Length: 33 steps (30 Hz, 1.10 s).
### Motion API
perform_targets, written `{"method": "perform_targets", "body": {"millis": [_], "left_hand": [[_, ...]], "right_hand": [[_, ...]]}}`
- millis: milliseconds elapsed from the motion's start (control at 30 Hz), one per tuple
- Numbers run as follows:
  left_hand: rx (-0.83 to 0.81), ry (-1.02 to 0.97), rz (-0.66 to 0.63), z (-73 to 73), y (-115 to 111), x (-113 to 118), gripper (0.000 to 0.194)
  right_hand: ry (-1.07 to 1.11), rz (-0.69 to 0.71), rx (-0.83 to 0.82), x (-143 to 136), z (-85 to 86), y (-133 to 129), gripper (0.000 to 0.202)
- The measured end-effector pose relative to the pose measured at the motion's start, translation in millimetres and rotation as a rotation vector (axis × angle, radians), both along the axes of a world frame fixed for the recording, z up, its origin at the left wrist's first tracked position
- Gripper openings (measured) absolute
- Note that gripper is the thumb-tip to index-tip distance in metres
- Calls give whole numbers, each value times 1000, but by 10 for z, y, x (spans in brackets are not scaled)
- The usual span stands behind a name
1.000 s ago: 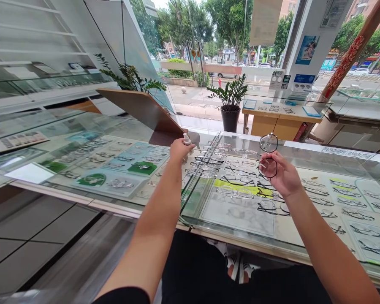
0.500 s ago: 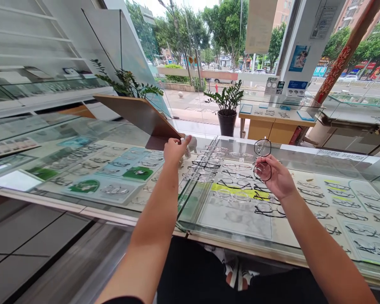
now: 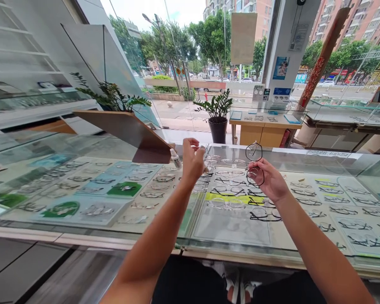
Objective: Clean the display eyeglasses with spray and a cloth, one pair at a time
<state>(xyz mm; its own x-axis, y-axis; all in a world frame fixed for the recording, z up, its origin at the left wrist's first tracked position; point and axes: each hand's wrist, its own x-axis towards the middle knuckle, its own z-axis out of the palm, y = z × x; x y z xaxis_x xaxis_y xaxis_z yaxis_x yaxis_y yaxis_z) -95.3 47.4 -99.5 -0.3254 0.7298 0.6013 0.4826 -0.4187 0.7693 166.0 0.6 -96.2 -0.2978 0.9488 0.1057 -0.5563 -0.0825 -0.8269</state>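
Observation:
In my right hand (image 3: 274,181) is a pair of dark round-rimmed eyeglasses (image 3: 254,153), held upright on its side above the counter. My fingers pinch it near the lower lens. My left hand (image 3: 193,162) is over the counter, fingers curled and seen from behind. Something pale shows at its fingertips, too hidden to name. Just left of that hand a small white spray bottle (image 3: 176,159) stands slightly tilted beside the wooden-backed panel (image 3: 129,131). Below both hands, rows of eyeglasses (image 3: 231,191) lie in the glass display counter (image 3: 234,230).
A potted plant (image 3: 217,122) stands beyond the counter by the window. Behind it to the right is a wooden table (image 3: 259,133) with more eyeglasses. Another plant (image 3: 114,97) rises behind the tilted panel. The counter's front edge (image 3: 114,249) runs close to my legs.
My left hand has moved away from the small bottle and to the right, leaving the bottle on the counter. My right hand still holds the eyeglasses. The view has shifted slightly.

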Motion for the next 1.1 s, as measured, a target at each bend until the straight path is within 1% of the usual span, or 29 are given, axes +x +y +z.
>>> {"method": "perform_targets", "body": {"millis": [67,100,167,200,267,333,433,500,667,867,967,1100], "left_hand": [[8,-61,-180,-81,-129,312,18],[-15,-96,-304,-115,-196,446,19],[-113,-262,-542,-153,-322,646,19],[-180,-343,-639,-154,-376,709,22],[-320,-495,-777,-125,-461,770,29],[-430,-625,-854,-81,-514,775,38],[-498,-758,-891,-39,-542,754,50],[-520,-790,-893,-39,-538,748,56],[-544,-771,-857,-72,-510,757,61],[-540,-721,-843,-110,-502,748,59],[-501,-691,-820,-133,-493,744,61],[-437,-666,-775,-157,-483,746,60]], "right_hand": [[2,-7,-6,15,11,1,26],[4,-11,-7,20,15,2,27],[9,-21,-6,24,22,-1,28],[11,-27,-2,23,27,-5,28],[13,-42,13,14,41,-19,27],[9,-58,28,0,58,-40,26],[-6,-93,30,-20,79,-77,25],[-20,-121,27,-31,86,-99,25],[-7,-147,30,-33,108,-149,28],[6,-164,25,-16,135,-178,27],[-6,-166,28,8,148,-171,24],[23,-203,92,75,186,-156,21]]}}
